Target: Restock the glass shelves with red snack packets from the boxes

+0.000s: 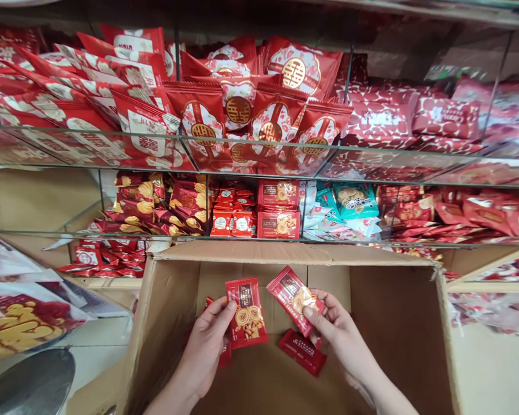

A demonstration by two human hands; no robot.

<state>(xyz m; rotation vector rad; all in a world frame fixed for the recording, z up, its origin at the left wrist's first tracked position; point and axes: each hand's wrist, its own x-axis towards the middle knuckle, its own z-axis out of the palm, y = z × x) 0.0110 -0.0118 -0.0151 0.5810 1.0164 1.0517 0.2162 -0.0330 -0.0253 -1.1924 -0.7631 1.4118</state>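
Over an open cardboard box (pixel 164 305), my left hand (pixel 207 340) pinches a red caramel almond cookie packet (pixel 247 314) between thumb and fingers. Another red packet shows partly behind that hand. My right hand (pixel 337 328) grips a second cookie packet (pixel 292 297), tilted, its printed front facing me. Below it, a further red packet (pixel 303 351) lies at a slant; whether my right fingers also touch it I cannot tell. The two held packets are apart from each other.
Behind the box, glass-fronted shelves (pixel 259 147) hold several rows of red packets, with teal packets (pixel 354 199) among them. Stacked caramel almond packets (pixel 279 225) sit just beyond the box's rear rim. A grey rounded object (pixel 30 383) stands lower left, near a large printed bag (pixel 21 317).
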